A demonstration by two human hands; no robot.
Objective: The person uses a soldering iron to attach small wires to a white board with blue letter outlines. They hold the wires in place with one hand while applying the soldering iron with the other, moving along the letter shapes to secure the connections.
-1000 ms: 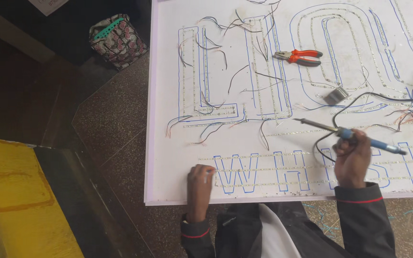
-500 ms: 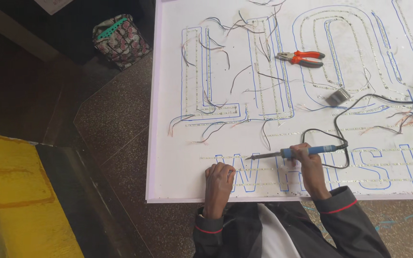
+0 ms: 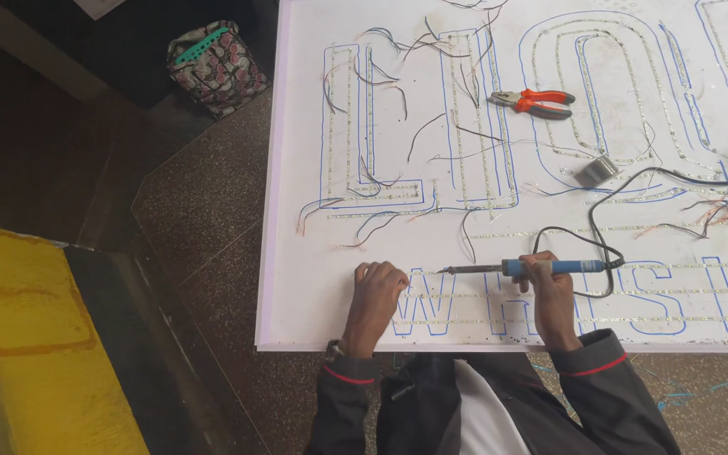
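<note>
A big white sign board [image 3: 305, 278] lies flat on the floor, with blue letter outlines, light strips and thin loose wires on it. My right hand [image 3: 549, 295] grips a blue-handled soldering iron [image 3: 541, 267] held level, its metal tip pointing left toward my left hand. A black cord [image 3: 608, 211] runs from the iron's handle off to the right. My left hand [image 3: 377, 299] rests on the board near its front edge, fingers curled down beside the first small blue letter; whether they pinch a wire is too small to tell.
Orange-handled pliers [image 3: 537, 102] lie on the board further up, and a small roll of solder wire [image 3: 594, 171] sits right of centre. A patterned bag [image 3: 216, 67] stands on the dark floor at upper left. A yellow surface [image 3: 35, 337] fills the lower left corner.
My right hand brought the soldering iron down and left, from pointing away at the right to lying level near my left hand. My left hand shifted slightly right onto the first small letter.
</note>
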